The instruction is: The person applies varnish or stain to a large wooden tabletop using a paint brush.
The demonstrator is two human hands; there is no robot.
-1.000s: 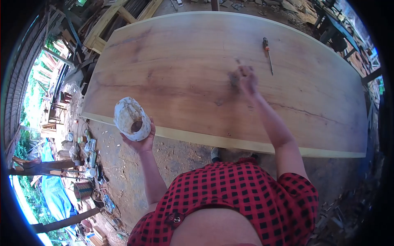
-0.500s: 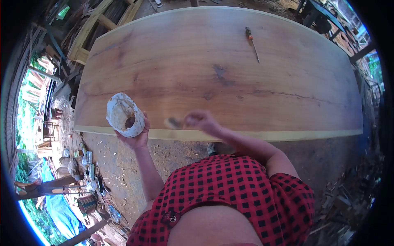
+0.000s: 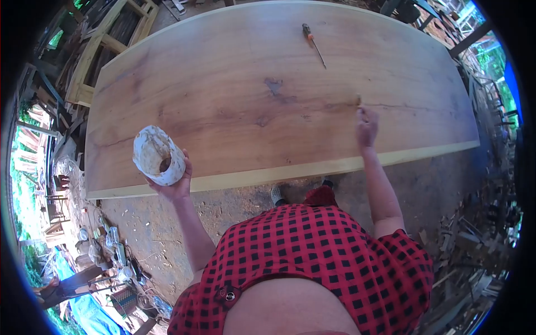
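My left hand (image 3: 177, 187) is wrapped round a white, stained container (image 3: 146, 146), tilted so that brown matter shows at its bottom. It is held over the near left edge of a large wooden slab (image 3: 223, 72). Farther right, my right hand (image 3: 367, 127) is closed on the handle of a small brush (image 3: 359, 101). The brush tip is at the long dark crack running across the slab's right half. A screwdriver (image 3: 309, 37) with a dark and orange handle lies near the slab's far side, well beyond both hands.
A pale strip (image 3: 268, 173) runs along the slab's near edge. Wooden frames (image 3: 89, 72) stand beyond its left end. Scrap wood (image 3: 469, 251) is heaped on the floor at right. Bottles and a woven basket (image 3: 124, 301) sit at lower left, near a blue tarp (image 3: 92, 318).
My right hand has carried the brush from beside the container rightward and farther out onto the slab's crack. My left hand keeps hold of the container. The camera view has shifted slightly.
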